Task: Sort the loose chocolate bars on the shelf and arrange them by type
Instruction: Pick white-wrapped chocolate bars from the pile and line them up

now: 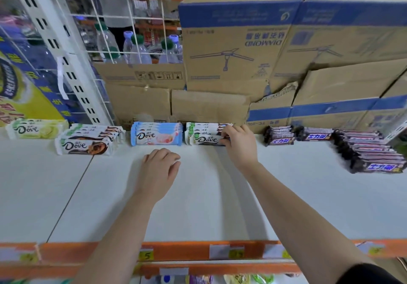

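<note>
**Squaring up the white Dove row**

Nearest, over the orange price rail (176, 250) and onto the white shelf (198, 206): left hand (160, 164), loosely curled, resting on bare board, holding nothing. Further back, right hand (239, 145) pinching the right end of the front white Dove bar (206, 140), just right of the blue Dove stack (156, 135). Probably light, flat and fairly stiff, with a slick wrapper and a snappable inside; best gripped by the short ends, never bent.

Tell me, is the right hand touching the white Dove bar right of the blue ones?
Touching. Head view shows the right hand, fingers pinching the white Dove bar at its end.
</note>
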The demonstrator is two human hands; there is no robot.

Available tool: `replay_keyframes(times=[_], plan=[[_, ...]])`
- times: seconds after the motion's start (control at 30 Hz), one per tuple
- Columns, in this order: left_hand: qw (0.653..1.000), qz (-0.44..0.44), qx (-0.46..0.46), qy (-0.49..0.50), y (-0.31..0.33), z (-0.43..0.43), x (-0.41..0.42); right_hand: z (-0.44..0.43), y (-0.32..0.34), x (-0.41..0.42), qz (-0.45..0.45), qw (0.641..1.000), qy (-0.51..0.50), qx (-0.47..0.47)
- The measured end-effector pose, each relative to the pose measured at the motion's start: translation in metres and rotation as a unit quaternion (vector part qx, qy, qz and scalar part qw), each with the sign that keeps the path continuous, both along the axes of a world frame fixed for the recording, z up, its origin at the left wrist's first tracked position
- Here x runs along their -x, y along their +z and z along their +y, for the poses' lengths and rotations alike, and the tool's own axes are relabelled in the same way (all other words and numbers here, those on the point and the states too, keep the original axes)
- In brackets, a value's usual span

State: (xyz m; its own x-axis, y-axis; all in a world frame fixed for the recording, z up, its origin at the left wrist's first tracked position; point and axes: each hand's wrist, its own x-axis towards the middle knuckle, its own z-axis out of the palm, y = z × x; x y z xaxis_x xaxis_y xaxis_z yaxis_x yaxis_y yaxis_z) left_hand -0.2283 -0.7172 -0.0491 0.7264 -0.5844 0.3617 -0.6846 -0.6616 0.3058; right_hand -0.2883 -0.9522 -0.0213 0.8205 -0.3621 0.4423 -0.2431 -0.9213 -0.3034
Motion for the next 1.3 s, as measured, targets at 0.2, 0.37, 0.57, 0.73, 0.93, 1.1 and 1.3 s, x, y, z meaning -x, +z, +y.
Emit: replay_keyframes(times=[0.2, 0.37, 0.57, 0.73, 0.93, 1.1, 1.3], plan=[[1.0, 0.008, 0.009, 0.002, -0.001, 0.0, 0.0, 0.001, -0.003, -0.008, -0.016, 0.999, -0.028, 0.03], [1.0, -0.006, -0.005, 0.01, 0.0, 0.005, -0.002, 0.01, -0.002, -0.008, -0.033, 0.997, -0.055, 0.051], [0.997, -0.017, -0.032, 0.064, 0.012, 0.045, -0.016, 0.06, 0.005, -0.019, -0.083, 0.992, 0.097, -0.01], [0.991, -0.023, -0.023, 0.126, 0.017, 0.113, -0.033, 0.138, 0.01, -0.048, -0.107, 0.972, 0.204, -0.044], [0.981, -0.034, -0.005, 0.193, 0.018, 0.226, -0.065, 0.262, 0.012, -0.105, -0.059, 0.95, 0.306, -0.025], [0.974, -0.034, 0.005, 0.222, 0.021, 0.342, -0.11, 0.373, 0.014, -0.159, -0.058, 0.94, 0.329, -0.066], [0.969, -0.024, 0.004, 0.247, 0.024, 0.478, -0.166, 0.503, 0.012, -0.236, -0.003, 0.935, 0.341, -0.101]])
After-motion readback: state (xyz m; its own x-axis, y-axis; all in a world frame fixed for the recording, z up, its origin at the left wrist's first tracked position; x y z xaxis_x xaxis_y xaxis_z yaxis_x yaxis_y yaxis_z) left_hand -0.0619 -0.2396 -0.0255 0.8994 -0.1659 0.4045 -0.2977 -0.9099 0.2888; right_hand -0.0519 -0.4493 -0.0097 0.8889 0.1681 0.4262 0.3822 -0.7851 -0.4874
